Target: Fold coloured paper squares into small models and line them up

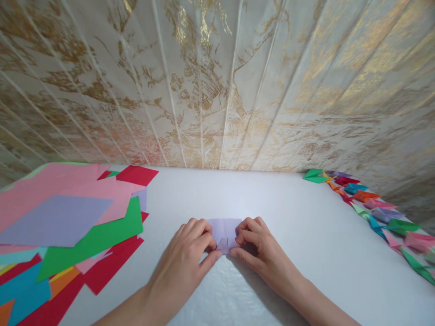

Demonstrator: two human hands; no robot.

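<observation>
A small lavender sheet of paper (224, 226) lies on the white table in front of me, with creases running across it and its near edge partly folded up. My left hand (193, 246) grips its left side, thumb at the near corner and fingers curled over the edge. On the opposite side my right hand (254, 244) pinches the paper between thumb and bent fingers. The fingertips hide both side edges of the sheet.
Loose coloured paper sheets (91, 228) overlap in a pile at the left. Folded paper pieces (367, 197) in many colours line the right edge of the white table (176, 194). A gold-patterned curtain (210, 90) hangs along the table's far edge.
</observation>
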